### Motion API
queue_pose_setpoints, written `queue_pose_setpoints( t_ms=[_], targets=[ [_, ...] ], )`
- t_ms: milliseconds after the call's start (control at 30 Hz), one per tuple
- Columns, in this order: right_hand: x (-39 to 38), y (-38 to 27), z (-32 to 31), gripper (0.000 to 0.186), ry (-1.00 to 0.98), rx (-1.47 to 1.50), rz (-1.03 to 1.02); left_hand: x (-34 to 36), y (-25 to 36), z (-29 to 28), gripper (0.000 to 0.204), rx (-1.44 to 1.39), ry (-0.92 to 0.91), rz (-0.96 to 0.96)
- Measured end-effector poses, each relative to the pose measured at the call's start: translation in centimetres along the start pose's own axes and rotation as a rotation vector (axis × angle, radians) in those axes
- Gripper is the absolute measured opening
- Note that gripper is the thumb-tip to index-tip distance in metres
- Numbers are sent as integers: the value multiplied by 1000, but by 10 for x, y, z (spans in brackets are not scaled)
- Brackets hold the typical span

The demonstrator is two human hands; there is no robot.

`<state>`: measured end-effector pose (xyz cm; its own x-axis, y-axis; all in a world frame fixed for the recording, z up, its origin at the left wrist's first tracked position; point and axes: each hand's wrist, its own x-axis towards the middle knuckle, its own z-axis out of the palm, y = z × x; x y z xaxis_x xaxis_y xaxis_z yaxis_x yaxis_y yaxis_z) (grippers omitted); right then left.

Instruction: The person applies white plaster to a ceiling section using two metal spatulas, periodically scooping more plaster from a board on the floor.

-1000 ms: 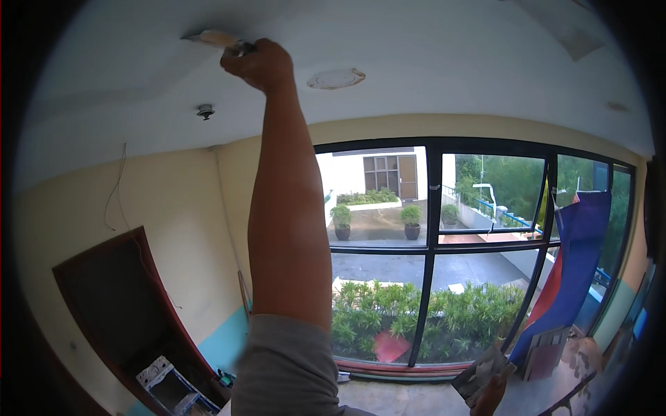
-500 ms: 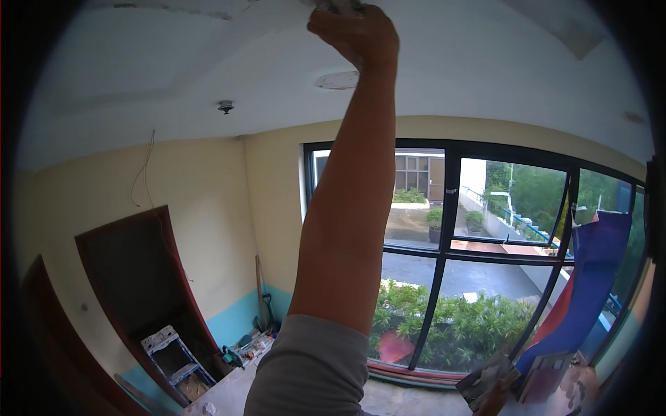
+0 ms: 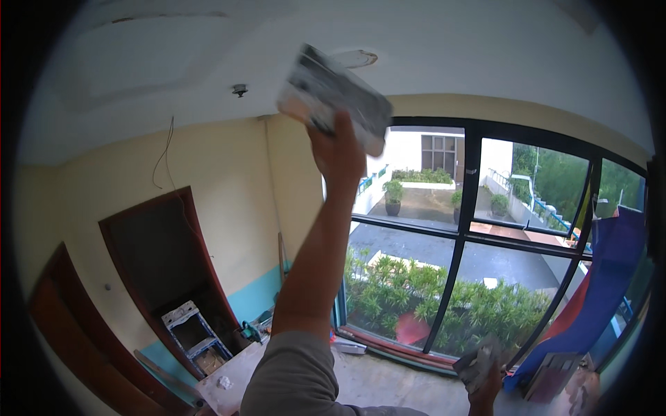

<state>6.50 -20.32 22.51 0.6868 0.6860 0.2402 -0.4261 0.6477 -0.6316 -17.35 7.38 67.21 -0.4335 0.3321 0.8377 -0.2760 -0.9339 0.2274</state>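
Observation:
My left hand [image 3: 336, 156] is raised toward the ceiling, its fingers closed on the handle of a rectangular plastering trowel [image 3: 343, 97]. The trowel's broad metal face is smeared with pale filler and slightly blurred. It appears just below the ceiling [image 3: 437, 41], near an oval patch [image 3: 357, 59] with a brownish edge; whether it touches cannot be told. Low on the right, my right hand [image 3: 485, 392] grips a flat grey-bladed tool [image 3: 477, 364] with a lump of filler on it. That tool's handle is hidden by the fingers.
A dark-framed window [image 3: 461, 239] fills the wall ahead. A blue and red sheet [image 3: 600, 277] hangs at the right, above a leaning board [image 3: 551, 374]. To the left are a doorway [image 3: 156, 256], a stepladder [image 3: 198, 340] and a pale work surface [image 3: 232, 378]. A loose wire [image 3: 168, 152] dangles from above.
My left hand has come down from the ceiling with the trowel, which now shows its broad face. My right hand has risen slightly with its tool. The view has shifted slightly left and down.

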Motion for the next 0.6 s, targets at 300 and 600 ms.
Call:
queue_pose_setpoints(
  t_ms=[300, 600],
  targets=[
    [20, 8, 52, 46, -40, 252, 278, -347, -24, -121, 22, 183, -876, -227],
    [47, 42, 60, 48, -81, 297, 569, -412, -5, -193, 50, 373, -1078, -159]
  ],
)
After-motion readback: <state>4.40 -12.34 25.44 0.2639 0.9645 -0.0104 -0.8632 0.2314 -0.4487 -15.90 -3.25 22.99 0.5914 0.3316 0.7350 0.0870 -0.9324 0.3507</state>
